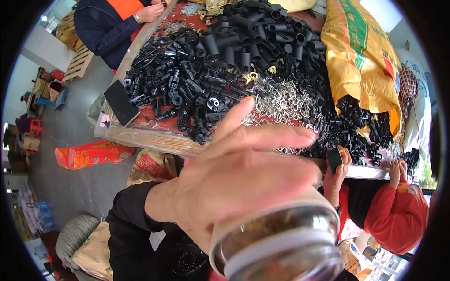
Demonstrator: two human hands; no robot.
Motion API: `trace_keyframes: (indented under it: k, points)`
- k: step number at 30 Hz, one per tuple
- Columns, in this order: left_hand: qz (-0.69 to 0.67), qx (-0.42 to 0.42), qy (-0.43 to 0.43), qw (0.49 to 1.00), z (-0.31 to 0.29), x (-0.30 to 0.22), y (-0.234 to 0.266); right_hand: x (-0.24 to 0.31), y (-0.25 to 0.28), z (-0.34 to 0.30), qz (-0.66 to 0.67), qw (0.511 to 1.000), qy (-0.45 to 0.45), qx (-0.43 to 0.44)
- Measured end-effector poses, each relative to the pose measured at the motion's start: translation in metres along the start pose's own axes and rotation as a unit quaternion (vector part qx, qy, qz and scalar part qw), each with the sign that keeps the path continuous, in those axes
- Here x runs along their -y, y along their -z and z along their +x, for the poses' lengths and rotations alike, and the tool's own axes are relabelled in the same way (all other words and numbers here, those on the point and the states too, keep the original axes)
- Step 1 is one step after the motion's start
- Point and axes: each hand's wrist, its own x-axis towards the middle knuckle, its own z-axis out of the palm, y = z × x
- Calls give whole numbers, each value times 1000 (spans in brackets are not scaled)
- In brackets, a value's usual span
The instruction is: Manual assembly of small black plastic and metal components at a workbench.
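My left hand (234, 187), in a black sleeve, fills the middle of the view close up. It grips a clear glass cup (281, 248) with brownish contents, tilted and partly cut off by the lower edge. Two of its fingers stretch away from the cup. To the right, at the table's near edge, my right hand (341, 168) holds a small dark round cap (334, 159) between thumb and fingers. Its forearm is partly hidden behind the cup. Beyond the hands, silvery metal clips (281, 103) lie in a heap on the table.
Black tubes (253, 37) and black plastic fittings (173, 79) cover the wooden-edged table (154, 141). A dark phone (121, 104) lies at its left corner. A yellow woven sack (349, 61) spills black parts at right. Co-workers sit at far left (105, 35) and right (393, 215).
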Motion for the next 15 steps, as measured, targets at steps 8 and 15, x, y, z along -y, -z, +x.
trace_keyframes:
  k: [8,15]
  points:
    - [49,-57,0,997,-27,28,10,-2,-5,2,43,999,-10,-2]
    - [49,-29,2,998,-44,43,24,-3,-5,4,-25,999,24,13]
